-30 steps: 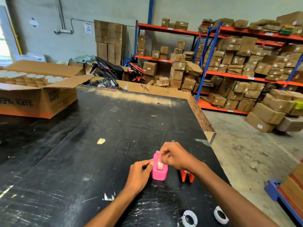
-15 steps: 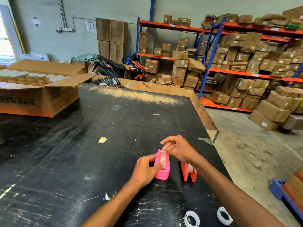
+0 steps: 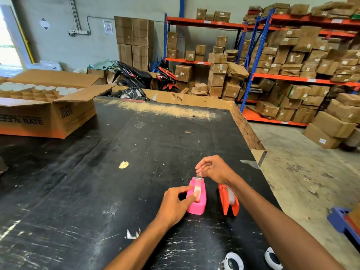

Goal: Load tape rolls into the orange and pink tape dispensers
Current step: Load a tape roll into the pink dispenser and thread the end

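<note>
A pink tape dispenser (image 3: 200, 201) stands on the black table (image 3: 97, 182) with a tape roll (image 3: 197, 189) seated in it. My left hand (image 3: 176, 204) grips the dispenser's left side, thumb resting on the roll. My right hand (image 3: 214, 168) pinches the free end of the tape just above the dispenser's far end. To the right stands the orange dispenser (image 3: 227, 200) with a roll (image 3: 231, 196) inside, partly hidden by my right forearm.
Two white tape-roll cores (image 3: 233, 261) (image 3: 272, 258) lie at the table's near edge. An open cardboard box (image 3: 44, 112) sits at the far left. The table's right edge (image 3: 251, 137) drops to the concrete floor; shelves of boxes stand beyond.
My right hand has lifted off the roll and moved to the far end of the pink dispenser, drawing the tape end out. The left hand has kept its grip.
</note>
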### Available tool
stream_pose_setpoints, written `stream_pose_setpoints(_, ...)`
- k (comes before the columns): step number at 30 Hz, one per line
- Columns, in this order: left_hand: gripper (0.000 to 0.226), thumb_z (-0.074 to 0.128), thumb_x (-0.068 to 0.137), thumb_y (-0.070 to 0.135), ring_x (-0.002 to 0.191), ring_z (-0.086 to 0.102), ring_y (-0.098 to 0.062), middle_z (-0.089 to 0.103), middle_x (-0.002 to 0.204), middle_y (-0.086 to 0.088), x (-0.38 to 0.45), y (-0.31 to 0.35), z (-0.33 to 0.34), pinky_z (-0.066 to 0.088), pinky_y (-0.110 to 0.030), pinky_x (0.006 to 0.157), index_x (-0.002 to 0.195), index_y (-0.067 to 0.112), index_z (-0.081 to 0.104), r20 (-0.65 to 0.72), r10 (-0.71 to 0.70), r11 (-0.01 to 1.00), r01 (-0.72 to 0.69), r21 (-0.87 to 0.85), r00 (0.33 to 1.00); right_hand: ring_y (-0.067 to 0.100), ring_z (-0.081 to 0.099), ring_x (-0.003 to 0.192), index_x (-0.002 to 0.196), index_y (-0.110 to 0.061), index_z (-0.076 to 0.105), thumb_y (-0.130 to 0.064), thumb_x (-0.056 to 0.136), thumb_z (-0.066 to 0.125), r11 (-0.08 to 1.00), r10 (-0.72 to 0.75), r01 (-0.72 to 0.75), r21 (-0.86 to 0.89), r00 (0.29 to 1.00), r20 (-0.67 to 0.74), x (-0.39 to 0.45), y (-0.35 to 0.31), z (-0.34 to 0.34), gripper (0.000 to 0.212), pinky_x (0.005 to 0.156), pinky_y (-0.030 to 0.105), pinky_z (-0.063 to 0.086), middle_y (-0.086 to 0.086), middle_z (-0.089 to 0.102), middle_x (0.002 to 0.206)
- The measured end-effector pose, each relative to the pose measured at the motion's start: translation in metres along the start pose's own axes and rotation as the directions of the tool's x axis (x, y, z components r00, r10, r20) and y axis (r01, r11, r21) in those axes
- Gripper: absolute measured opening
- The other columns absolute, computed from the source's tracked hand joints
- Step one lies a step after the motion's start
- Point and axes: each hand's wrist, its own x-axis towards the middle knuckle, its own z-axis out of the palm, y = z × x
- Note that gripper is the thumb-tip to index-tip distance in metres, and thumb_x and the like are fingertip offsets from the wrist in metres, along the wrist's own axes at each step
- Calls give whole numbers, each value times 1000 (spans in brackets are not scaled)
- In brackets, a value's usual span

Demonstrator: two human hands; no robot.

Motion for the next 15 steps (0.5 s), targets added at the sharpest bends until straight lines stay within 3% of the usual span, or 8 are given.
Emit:
stream_pose_setpoints(6,46,69,79,41,114,60,-2,69,122,2,2,0,1,45,-24,101,119,19,67,-26,-14,1000,14,-12,1000,5,66,62,87,4,70,18,73,62,995,97,-97,6,992,83,13,0,-1,22,63,16,55,6,69,71)
stream_pose_setpoints(10,46,69,78,43,112,60,0,69,121,3,1,0,2,46,-21,97,118,20,67,-50,-16,1000,15,-10,999,10,66,66,80,-2,70,17,75,61,983,179,-182,-2,967,180,17,-2,-2,21,59,17,54,5,69,71)
stream_pose_setpoints(13,47,69,78,46,113,60,0,69,121,4,1,0,2,46,-22,98,118,20,67,-45,-22,1000,22,-7,999,6,67,62,87,3,70,17,77,59,972,229,-233,-9,947,226,19,-2,-4,20,52,13,53,6,68,73)
stream_pose_setpoints(15,48,69,78,46,112,60,0,69,121,3,1,0,2,47,-22,98,118,20,67,-53,-27,1000,27,-9,998,8,67,63,79,-3,69,18,77,58,965,250,-261,12,936,249,21,-1,-4,24,52,13,54,8,68,74)
